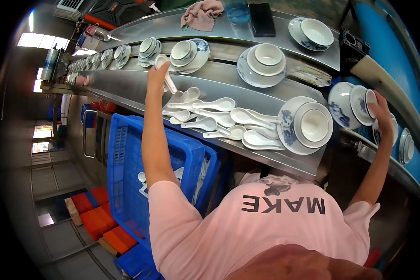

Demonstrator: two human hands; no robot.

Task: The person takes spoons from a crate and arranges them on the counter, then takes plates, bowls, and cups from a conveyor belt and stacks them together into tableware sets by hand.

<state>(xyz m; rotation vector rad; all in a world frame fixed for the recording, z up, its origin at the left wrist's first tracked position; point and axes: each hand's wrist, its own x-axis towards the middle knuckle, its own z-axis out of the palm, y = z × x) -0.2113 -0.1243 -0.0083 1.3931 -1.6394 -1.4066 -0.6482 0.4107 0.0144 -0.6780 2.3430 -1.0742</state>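
Note:
My left hand is stretched out over the steel counter, its fingers closed around white spoons; how many cannot be told. Below it on the counter lies a loose pile of white spoons. On the right, my right hand grips the rim of a small bowl, which sits tilted in view against a larger bowl and a blue-patterned plate. Between my arms stands a stack of plate and bowls, touching the pile's right end.
More stacked sets line the conveyor, running far left. A pink cloth, a dark phone and a plate with a bowl rest on the back ledge. Blue crates stand below the counter at left. A blue belt runs at right.

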